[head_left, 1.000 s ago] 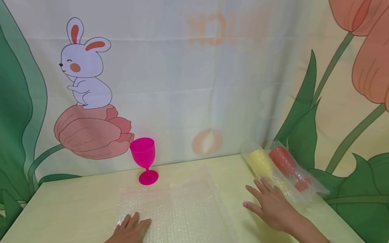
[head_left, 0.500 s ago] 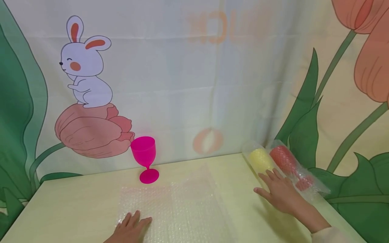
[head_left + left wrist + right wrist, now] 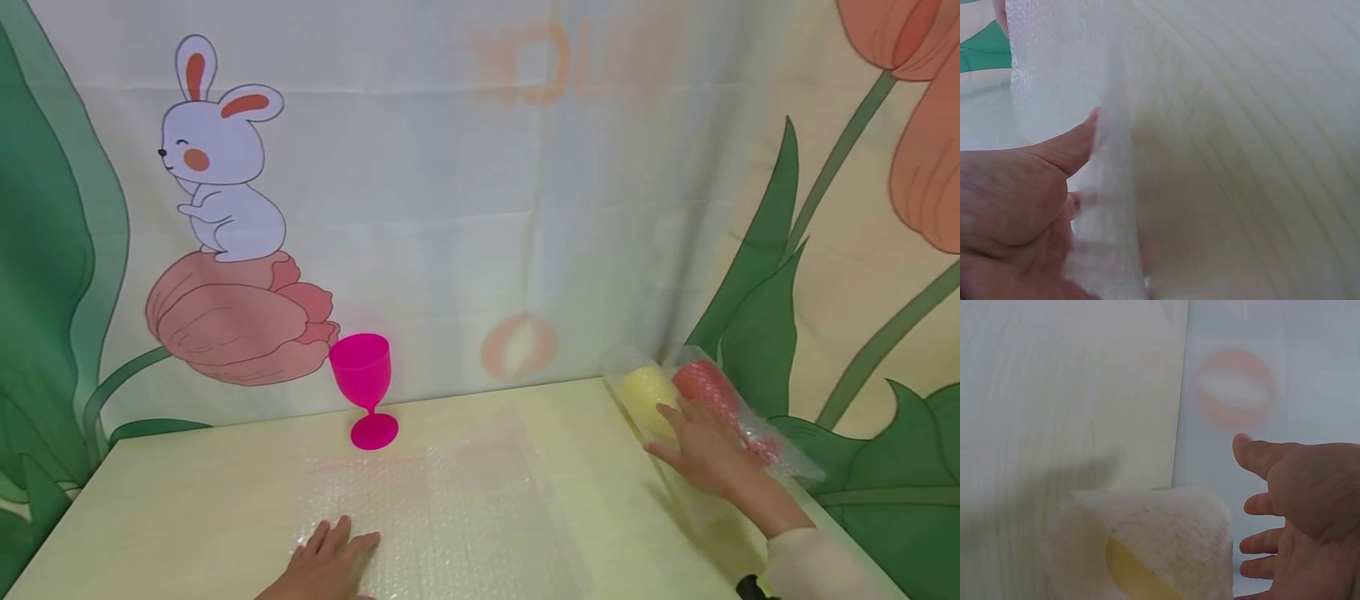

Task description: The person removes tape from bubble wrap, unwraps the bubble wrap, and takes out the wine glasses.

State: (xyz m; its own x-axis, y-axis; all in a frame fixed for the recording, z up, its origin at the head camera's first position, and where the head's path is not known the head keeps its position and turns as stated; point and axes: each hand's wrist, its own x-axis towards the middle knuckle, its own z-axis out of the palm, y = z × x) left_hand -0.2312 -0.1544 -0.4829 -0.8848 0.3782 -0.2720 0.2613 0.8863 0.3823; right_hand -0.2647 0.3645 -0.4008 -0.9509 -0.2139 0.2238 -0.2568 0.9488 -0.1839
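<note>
In the head view a bright pink plastic goblet [image 3: 361, 375] stands upright near the back edge of the table. In front of it lies a flat sheet of clear bubble wrap [image 3: 457, 517]. My left hand [image 3: 326, 562] rests on the sheet's left part, fingers spread; the left wrist view shows the thumb [image 3: 1075, 140] against the wrap. Over at the right, my right hand [image 3: 705, 450] hovers by a yellow cup [image 3: 647, 400] rolled in bubble wrap. Its fingers are extended, and whether they touch the roll I cannot tell. Beside it lies a red goblet [image 3: 705, 387], also wrapped.
The pale table [image 3: 187, 492] meets a hanging cloth [image 3: 450, 208] printed with a rabbit, flowers and leaves, along its back and right sides. Both wrapped cups lie at the back right corner. A small black object [image 3: 752, 586] shows near my right sleeve.
My right hand has moved right and forward, from the near side of the wrapped cups to over them. My left hand stays on the bubble wrap. The head view has shifted slightly.
</note>
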